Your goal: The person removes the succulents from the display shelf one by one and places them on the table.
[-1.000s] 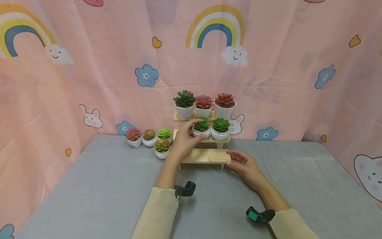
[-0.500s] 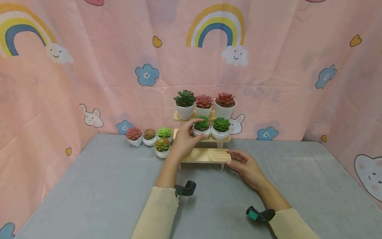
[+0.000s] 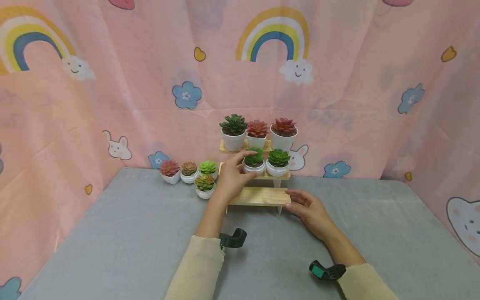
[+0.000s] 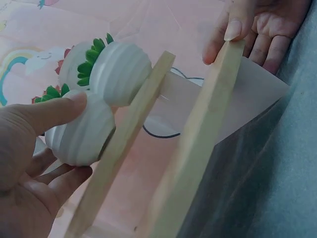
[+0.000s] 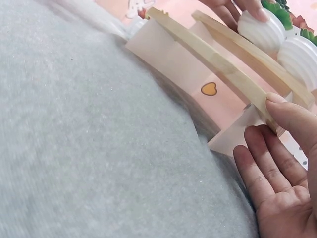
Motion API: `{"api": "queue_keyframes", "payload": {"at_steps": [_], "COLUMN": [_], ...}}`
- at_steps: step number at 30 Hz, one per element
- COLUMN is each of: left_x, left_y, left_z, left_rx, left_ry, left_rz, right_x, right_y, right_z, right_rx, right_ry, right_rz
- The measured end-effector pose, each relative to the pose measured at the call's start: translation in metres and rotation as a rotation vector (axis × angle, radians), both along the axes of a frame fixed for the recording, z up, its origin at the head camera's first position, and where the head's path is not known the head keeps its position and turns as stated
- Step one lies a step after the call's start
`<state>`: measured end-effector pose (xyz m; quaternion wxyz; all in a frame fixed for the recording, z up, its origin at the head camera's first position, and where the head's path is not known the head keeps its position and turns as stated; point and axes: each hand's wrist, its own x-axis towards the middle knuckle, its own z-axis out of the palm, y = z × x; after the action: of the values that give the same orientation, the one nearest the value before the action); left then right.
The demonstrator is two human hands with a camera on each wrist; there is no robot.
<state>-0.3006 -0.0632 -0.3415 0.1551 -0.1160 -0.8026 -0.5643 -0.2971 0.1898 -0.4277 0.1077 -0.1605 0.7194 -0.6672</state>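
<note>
- In the head view, we see the left hand [image 3: 232,177] clamped by thumb and fingers on a white pot [image 3: 253,170] with a green succulent, at the middle shelf [image 3: 271,177] of a wooden stand [image 3: 262,196]. A twin pot [image 3: 277,169] stands just right of that grip. Right of and nearer than it, the right hand [image 3: 305,208] pinches the bottom shelf's end. We judge that a sideways push could knock the twin pot. The left hand hides the shelf's left part.
- In the left wrist view, the thumb lies across the pot, fingers beneath. We cannot tell whether its base sits fully flat; letting go while it is tilted could topple it. The plants behind the grip are mostly hidden.
- In the right wrist view, the thumb presses the shelf end, loose fingers below it; the forefinger is hidden. The left hand is cut off above. A hard push here might shift the stand.
</note>
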Motion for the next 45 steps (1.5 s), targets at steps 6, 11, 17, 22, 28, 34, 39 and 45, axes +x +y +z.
{"api": "queue_keyframes", "payload": {"at_steps": [6, 11, 17, 22, 28, 34, 39, 45], "left_x": [0.011, 0.016, 0.027, 0.039, 0.054, 0.067, 0.07, 0.065], "left_y": [-0.01, -0.025, -0.047, -0.071, -0.101, -0.125, -0.139, -0.149], "left_z": [0.011, 0.017, 0.018, 0.017, 0.011, 0.0, -0.009, -0.021], "left_rx": [-0.014, -0.006, -0.008, -0.031, -0.087, -0.112, -0.1, -0.115], "left_ry": [0.01, -0.001, 0.003, 0.032, 0.062, 0.06, 0.028, 0.0], "left_rz": [0.006, 0.023, 0.061, 0.104, 0.174, 0.216, 0.251, 0.261], "right_x": [-0.002, -0.002, -0.002, -0.002, -0.003, -0.002, -0.002, -0.003], "right_y": [0.001, 0.003, 0.003, 0.002, 0.0, -0.001, -0.001, 0.0], "right_z": [-0.004, -0.005, -0.005, -0.005, -0.005, -0.004, -0.005, -0.005], "right_rx": [0.004, 0.02, 0.013, 0.007, 0.005, 0.012, 0.01, 0.015], "right_ry": [-0.003, -0.005, -0.006, 0.0, -0.003, -0.009, -0.002, 0.009], "right_rz": [-0.008, -0.02, -0.019, -0.013, -0.009, -0.008, -0.005, 0.0]}}
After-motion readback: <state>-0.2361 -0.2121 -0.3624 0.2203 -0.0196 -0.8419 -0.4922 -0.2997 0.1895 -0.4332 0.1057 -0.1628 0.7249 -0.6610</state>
